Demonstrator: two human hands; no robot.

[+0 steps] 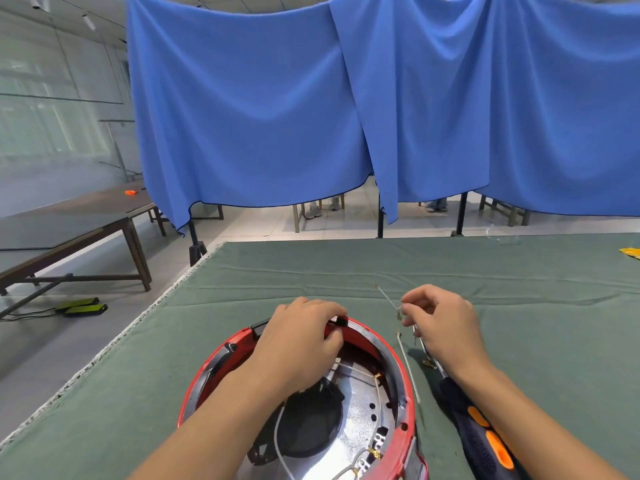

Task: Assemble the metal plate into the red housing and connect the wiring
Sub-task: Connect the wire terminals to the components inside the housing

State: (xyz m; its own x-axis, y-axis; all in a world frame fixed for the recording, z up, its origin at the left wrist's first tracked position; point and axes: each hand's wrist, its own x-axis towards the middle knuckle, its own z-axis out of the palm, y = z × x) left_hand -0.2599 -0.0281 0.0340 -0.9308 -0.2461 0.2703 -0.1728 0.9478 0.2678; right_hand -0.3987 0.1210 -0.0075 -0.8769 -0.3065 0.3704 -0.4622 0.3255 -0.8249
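While your L hand (304, 332) rests on the far rim of the red housing (403, 424), its fingers are curled over a small black block w/ a white tag at the rim's top; thumb is tucked inside the edge, so that hand is clamped on the rim itself. Housing lies open side up on the green cloth (346, 268), right in front of you, w/ the metal plate (360, 403) already seated inside, shiny, w/ a round black part (308, 427) on it and white wiring (280, 441) looping across.

Your R hand (440, 327) sits just right of the housing's rim, not touching it. Thumb and forefinger are pinched on a thin white wire (387, 296) near its brass terminal; the free end sticks out toward the far left. A second loose white wire (408, 368) lies on the cloth btwn housing and R wrist. Dark screwdriver w/ orange grip (485, 441) lies under your R forearm, beside the housing.
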